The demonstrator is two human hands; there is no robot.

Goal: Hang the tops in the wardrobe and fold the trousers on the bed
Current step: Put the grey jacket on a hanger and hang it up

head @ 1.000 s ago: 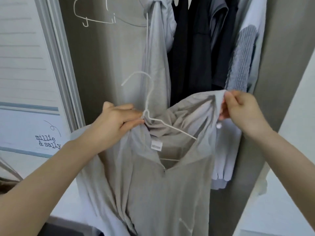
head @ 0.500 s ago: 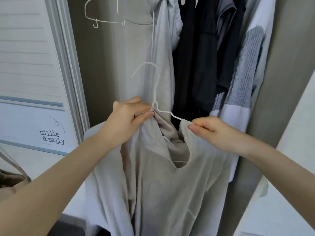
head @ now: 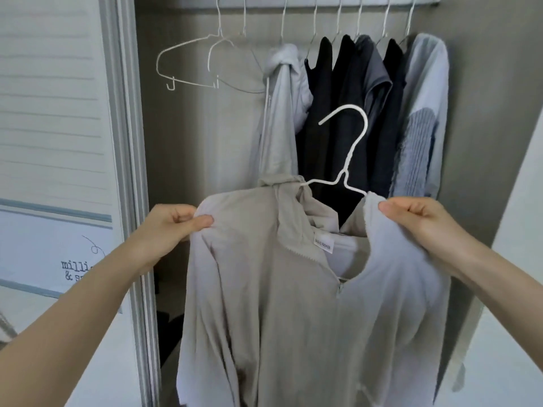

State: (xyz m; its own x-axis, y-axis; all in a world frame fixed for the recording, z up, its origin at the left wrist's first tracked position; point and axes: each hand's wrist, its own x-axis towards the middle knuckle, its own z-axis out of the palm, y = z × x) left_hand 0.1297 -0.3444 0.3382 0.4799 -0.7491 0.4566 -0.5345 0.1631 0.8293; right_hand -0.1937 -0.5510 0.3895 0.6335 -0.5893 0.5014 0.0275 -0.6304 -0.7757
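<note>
both shoulders of a pale beige zip-front top of thin fabric (head: pixel 282 289) are pinched, one by each hand. the left hand (head: pixel 173 227) is curled round the left shoulder seam, with the thumb pressed on the cloth against the bent fingers. the right hand (head: pixel 417 221) is closed likewise on the right shoulder, its fingers folded over the edge of the cloth. the top is held up in front of the open wardrobe (head: pixel 205 160), below the hanging rail (head: pixel 323 2), and is draped on a white wire hanger (head: pixel 349 160). the hanger's hook is raised above the collar and is not on the rail. a white label (head: pixel 323 244) is seen inside the neck, and the zip is open at the upper chest.

behind the top, further garments are hung from the rail: a pale grey top (head: pixel 282 113) bunched at its neck, several black and dark grey tops (head: pixel 352 113) beside it, and a light blue shirt with a ribbed knit panel (head: pixel 423 118) at the right end of the rail. left of the pale grey top, two bare white wire hangers (head: pixel 188 63) are hung on the rail. left of the wardrobe, a grey door frame (head: pixel 123 142) and a white panel with dark printed lettering (head: pixel 76 268) are seen.
</note>
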